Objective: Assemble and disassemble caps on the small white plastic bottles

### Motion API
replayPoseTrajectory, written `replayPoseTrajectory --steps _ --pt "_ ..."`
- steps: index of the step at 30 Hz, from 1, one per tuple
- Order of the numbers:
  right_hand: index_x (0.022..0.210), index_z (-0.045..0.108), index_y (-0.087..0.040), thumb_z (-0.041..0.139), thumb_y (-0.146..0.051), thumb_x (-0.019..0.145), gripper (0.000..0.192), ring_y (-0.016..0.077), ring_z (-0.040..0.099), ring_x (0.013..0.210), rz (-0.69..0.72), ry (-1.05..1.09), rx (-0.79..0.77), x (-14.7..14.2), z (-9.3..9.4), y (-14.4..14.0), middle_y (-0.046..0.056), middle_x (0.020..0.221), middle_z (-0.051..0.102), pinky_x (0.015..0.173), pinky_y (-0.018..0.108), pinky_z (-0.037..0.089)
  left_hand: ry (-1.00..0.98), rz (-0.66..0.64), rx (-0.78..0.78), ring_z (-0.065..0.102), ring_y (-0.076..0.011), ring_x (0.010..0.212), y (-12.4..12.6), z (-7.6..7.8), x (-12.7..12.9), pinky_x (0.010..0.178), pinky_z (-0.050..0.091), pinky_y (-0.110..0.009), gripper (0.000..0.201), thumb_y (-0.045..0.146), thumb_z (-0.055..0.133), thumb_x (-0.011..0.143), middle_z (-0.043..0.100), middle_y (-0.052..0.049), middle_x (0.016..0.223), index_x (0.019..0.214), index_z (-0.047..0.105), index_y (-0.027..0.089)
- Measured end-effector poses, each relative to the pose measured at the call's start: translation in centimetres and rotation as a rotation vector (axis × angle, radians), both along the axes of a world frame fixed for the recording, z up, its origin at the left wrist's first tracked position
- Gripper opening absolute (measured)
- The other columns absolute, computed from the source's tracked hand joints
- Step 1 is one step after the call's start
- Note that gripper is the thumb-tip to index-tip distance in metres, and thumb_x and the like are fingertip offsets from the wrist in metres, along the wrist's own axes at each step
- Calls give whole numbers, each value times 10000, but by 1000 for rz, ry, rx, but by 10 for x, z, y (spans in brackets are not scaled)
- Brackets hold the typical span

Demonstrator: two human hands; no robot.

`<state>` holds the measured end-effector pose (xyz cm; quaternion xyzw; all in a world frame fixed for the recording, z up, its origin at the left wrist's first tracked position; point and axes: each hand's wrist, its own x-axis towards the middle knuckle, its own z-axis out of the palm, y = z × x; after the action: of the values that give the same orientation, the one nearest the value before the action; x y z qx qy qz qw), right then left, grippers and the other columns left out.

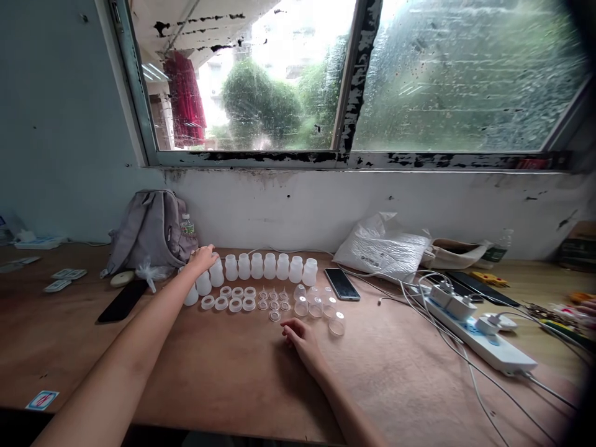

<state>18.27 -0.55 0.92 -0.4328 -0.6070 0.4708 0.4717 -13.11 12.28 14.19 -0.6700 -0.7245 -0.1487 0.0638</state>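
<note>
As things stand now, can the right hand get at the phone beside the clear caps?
Probably yes: the right hand looks near enough to the phone, but the clear caps lie between, so it should pass over or around them.

no wording or number can be read clearly. the blue, white and red sticker lies on the counter, left of and nearer than the left hand, its print too small to make out. the green label on the bottle just behind the left hand is equally unclear. behind and to the right of the right hand, the dark print on the silvery bag is too blurred to read.
</note>
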Motion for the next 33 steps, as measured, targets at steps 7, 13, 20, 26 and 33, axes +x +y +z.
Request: replayPoseTrajectory --steps 7,13,20,26,33 --pt "761 595 -196 485 -232 706 128 159 532 559 -104 -142 61 -7 -6 5 15 637 584 509 275 427 -13 -248 122 483 -236 1018 -32 -27 33 886 348 -348 271 258 398 808 572 -75 1058 1026 551 205" --pt "773 581 -202 446 -181 748 139 177 560 700 -220 -388 303 -14 -2 24 45 764 607 660 298 444 -68 -359 155 528 -222 916 -76 -89 86 840 392 -349 203 271 421 801 603 -62 951 905 587 215" --pt "958 564 -191 489 -249 784 198 213 517 834 -263 -813 542 -13 -11 38 83 900 543 738 314 407 -175 -300 316 474 -260 1010 -85 -138 110 893 362 -407 190 325 493 765 551 -83 1027 901 575 220" --pt "933 564 -206 479 -257 801 165 215 500 855 -234 -953 518 -16 -11 36 76 921 539 746 316 376 -249 -347 307 401 -265 1102 -80 -145 103 944 332 -420 145 317 492 769 515 -72 1076 847 589 243" --pt "918 563 -220 502 -299 793 160 202 483 889 -107 -827 536 -15 5 25 51 921 533 770 316 361 -240 -358 287 385 -257 1119 -80 -145 102 952 335 -409 117 324 526 755 506 -67 1091 772 591 228"
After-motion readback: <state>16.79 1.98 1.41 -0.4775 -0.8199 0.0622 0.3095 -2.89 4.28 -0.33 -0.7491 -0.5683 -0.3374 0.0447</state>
